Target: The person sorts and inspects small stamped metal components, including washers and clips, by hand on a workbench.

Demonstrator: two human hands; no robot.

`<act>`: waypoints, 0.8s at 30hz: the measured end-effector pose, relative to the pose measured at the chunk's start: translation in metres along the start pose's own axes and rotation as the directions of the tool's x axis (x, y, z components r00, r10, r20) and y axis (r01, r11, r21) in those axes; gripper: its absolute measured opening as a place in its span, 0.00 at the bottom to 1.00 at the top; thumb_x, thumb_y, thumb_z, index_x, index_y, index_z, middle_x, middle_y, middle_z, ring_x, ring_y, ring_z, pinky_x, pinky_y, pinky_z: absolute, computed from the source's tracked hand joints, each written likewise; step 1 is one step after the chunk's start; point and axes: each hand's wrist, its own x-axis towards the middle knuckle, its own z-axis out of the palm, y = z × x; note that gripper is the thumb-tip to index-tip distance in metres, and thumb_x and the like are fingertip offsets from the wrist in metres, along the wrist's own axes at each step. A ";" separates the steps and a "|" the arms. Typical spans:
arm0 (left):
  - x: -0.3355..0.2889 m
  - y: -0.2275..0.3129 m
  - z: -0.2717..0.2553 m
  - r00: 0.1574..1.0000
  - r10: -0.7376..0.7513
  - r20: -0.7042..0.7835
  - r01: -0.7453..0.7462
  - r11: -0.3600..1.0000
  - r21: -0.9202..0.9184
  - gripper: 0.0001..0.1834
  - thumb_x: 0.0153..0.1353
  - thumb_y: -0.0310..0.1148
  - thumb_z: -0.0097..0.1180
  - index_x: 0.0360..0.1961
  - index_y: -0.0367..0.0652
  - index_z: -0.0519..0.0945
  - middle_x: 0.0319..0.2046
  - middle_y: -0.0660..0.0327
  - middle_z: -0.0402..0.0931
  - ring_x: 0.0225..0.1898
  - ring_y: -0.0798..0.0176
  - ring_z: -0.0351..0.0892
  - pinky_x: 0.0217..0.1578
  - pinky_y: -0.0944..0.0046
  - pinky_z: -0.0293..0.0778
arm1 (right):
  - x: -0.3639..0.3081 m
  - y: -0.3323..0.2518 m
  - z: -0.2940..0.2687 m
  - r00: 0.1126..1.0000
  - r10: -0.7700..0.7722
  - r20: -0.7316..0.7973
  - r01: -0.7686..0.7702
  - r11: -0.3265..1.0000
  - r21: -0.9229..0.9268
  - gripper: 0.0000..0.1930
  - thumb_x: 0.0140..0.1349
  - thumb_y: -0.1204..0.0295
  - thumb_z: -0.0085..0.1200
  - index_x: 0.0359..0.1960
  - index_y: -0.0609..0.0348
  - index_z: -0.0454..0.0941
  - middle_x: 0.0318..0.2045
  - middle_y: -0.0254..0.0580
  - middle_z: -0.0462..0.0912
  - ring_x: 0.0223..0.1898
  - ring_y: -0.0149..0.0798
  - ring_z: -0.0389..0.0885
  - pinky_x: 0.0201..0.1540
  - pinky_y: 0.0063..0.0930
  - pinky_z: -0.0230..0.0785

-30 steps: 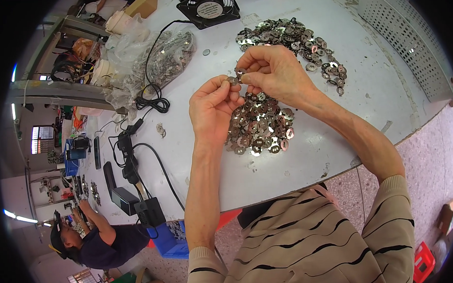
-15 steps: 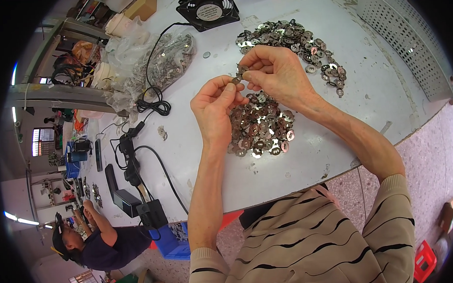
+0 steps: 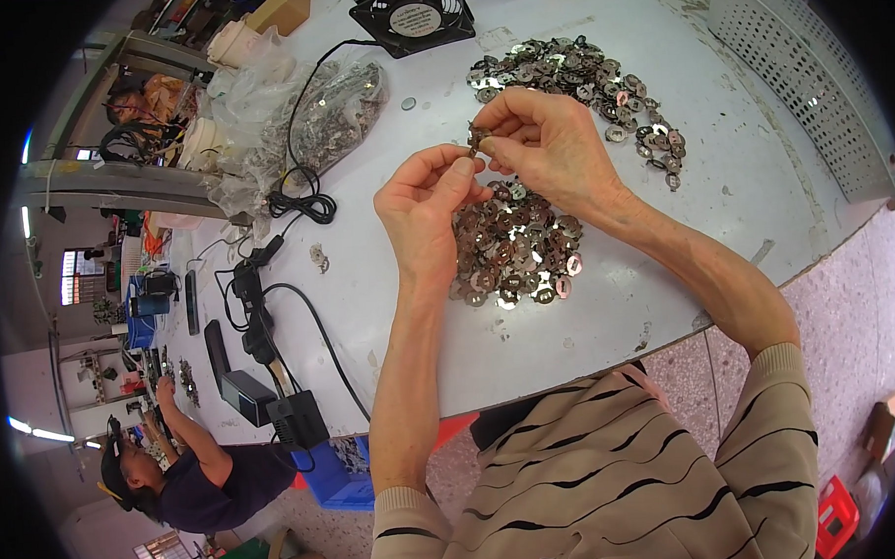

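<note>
Both my hands are raised over the white table, fingertips nearly meeting. My left hand [image 3: 420, 211] is closed in a pinch, thumb against the index finger. My right hand [image 3: 556, 152] is also closed, thumb and index finger gripping small dark metal discs [image 3: 476, 139] that stick out between the two hands. How many discs there are, and where one hand's hold ends, is hidden by the fingers. Just below my hands lies a near pile of slotted metal discs [image 3: 518, 252]. Beyond my right hand spreads a second pile of similar discs [image 3: 549, 69].
A black fan [image 3: 414, 19] stands at the back, its cable running left. Plastic bags of metal parts [image 3: 338, 111] lie at the left, near black adapters [image 3: 297, 420] and cords. A white perforated basket [image 3: 805, 80] borders the right. Another person [image 3: 203, 475] works at the far left.
The discs between my fingertips have turned: a flat disc face showed by my left thumb, and now they appear more edge-on. My hands have barely shifted. The other person's arm has moved.
</note>
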 end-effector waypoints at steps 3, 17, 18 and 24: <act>0.000 -0.001 0.002 0.998 0.060 -0.015 -0.059 0.995 0.078 0.08 0.58 0.22 0.53 0.37 0.29 0.77 0.30 0.54 0.78 0.26 0.67 0.76 0.29 0.67 0.78 | 0.000 -0.001 0.001 1.000 -0.023 -0.006 0.023 1.000 -0.011 0.07 0.50 0.82 0.52 0.32 0.69 0.76 0.24 0.46 0.82 0.26 0.35 0.83 0.28 0.25 0.75; 0.001 0.007 -0.003 0.999 0.014 -0.046 -0.018 0.995 -0.093 0.06 0.54 0.23 0.53 0.32 0.29 0.78 0.26 0.55 0.78 0.23 0.66 0.77 0.27 0.68 0.76 | 0.007 -0.016 -0.014 0.957 0.233 0.174 -0.265 0.945 0.191 0.08 0.55 0.77 0.56 0.36 0.67 0.76 0.27 0.38 0.80 0.28 0.27 0.79 0.33 0.18 0.74; 0.002 0.007 -0.005 0.999 -0.008 -0.041 0.007 0.999 -0.036 0.06 0.54 0.23 0.54 0.31 0.29 0.78 0.25 0.56 0.78 0.22 0.67 0.77 0.27 0.69 0.76 | 0.007 -0.016 -0.014 0.953 0.227 0.198 -0.271 0.935 0.231 0.09 0.55 0.76 0.56 0.37 0.66 0.76 0.28 0.38 0.80 0.29 0.27 0.79 0.34 0.18 0.74; -0.001 0.006 0.002 0.999 0.001 -0.037 0.002 0.995 0.097 0.06 0.53 0.22 0.56 0.30 0.29 0.78 0.23 0.60 0.78 0.21 0.70 0.77 0.26 0.73 0.75 | 0.003 -0.014 -0.009 0.941 0.252 0.225 -0.311 0.908 0.281 0.10 0.55 0.77 0.56 0.37 0.68 0.76 0.28 0.39 0.81 0.28 0.26 0.79 0.33 0.16 0.74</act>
